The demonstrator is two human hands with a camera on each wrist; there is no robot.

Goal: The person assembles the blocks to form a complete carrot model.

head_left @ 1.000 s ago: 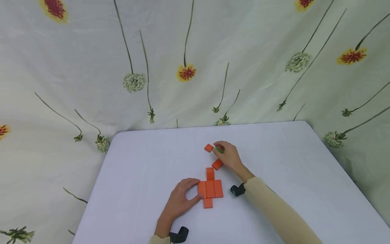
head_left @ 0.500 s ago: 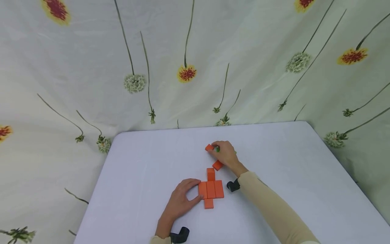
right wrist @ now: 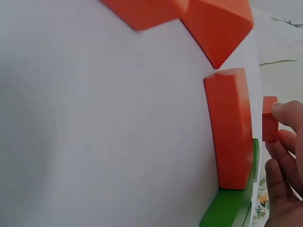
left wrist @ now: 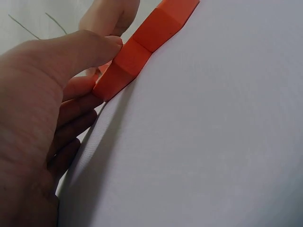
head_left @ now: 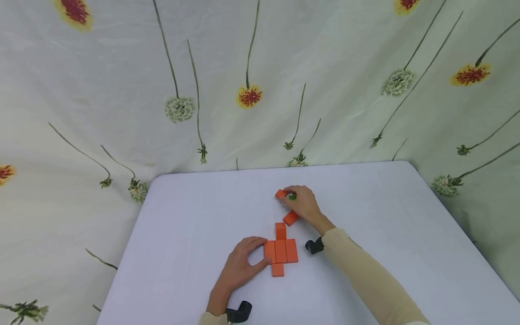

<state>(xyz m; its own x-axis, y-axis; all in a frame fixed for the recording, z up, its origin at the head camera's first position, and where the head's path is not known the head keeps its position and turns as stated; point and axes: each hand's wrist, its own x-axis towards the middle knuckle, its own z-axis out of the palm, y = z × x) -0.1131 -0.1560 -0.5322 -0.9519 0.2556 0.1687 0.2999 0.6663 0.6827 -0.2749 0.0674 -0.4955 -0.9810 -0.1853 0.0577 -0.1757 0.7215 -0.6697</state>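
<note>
In the head view, three orange blocks (head_left: 280,251) lie side by side. One orange block (head_left: 280,231) stands above them and a small orange block (head_left: 278,270) sits below. My left hand (head_left: 240,266) grips the leftmost of the three between thumb and index finger, at its two ends. The left wrist view shows the thumb pressed on an orange block (left wrist: 124,66). Farther up, my right hand (head_left: 304,203) pinches a small orange block (right wrist: 270,119) between thumb and fingers. A slanted orange block (head_left: 290,218) lies under that wrist.
A green block (right wrist: 232,205) lies beside the slanted orange block in the right wrist view, largely hidden by the right hand in the head view. The white table (head_left: 195,216) meets a flower-patterned cloth (head_left: 219,90) behind it. Black wrist cameras (head_left: 239,312) are on both wrists.
My right hand has moved left to the small orange block at the top and now pinches it; the block has shifted slightly. The left hand has stayed in place.
</note>
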